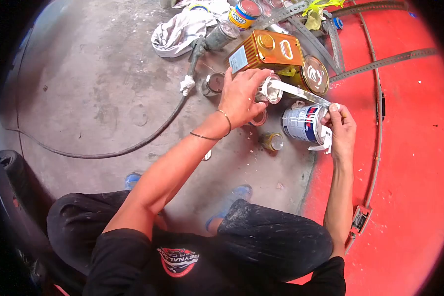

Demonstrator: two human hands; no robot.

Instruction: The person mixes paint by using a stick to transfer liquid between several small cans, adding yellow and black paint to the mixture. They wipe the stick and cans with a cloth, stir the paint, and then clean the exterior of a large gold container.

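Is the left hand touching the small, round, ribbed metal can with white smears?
Touching. The head view shows the left hand gripping the can between thumb and fingers.

Scene being lit brightly, source not shown. Soft shadows being cast on the grey floor [98,89]. Small glare being thrown off the amber tin [281,42]. Edges being bowed by wide-angle distortion, corners being blacked out. Fine detail being softened slightly.
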